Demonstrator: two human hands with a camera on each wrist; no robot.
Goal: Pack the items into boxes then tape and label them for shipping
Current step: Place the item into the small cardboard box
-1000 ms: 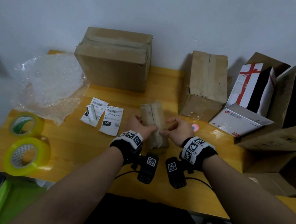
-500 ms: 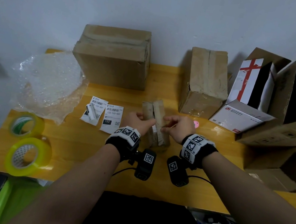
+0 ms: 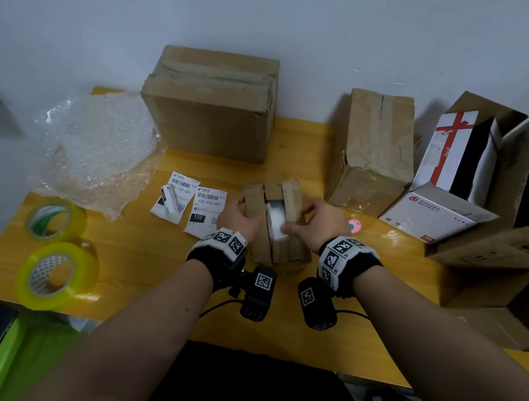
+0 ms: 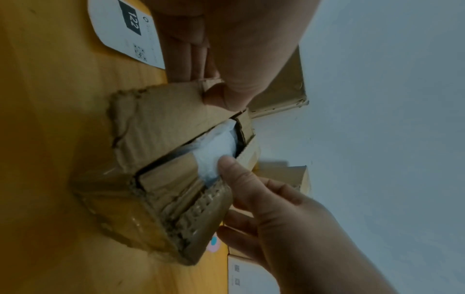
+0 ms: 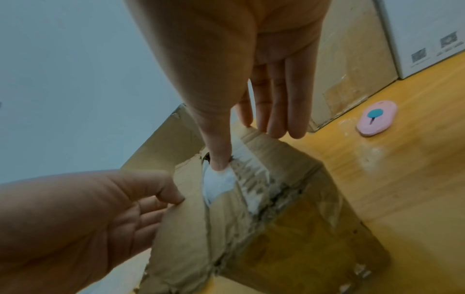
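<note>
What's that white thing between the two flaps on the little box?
A white wrapped item fills the gap between the small box's flaps; the right hand's thumb presses it. Clearest in the wrist views.

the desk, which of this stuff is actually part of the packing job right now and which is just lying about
In use: small cardboard box; white item inside it; left hand holding a flap; right hand, thumb on the item.

Lying about: tape rolls; shipping labels; bubble wrap; pink cutter; big closed boxes.
</note>
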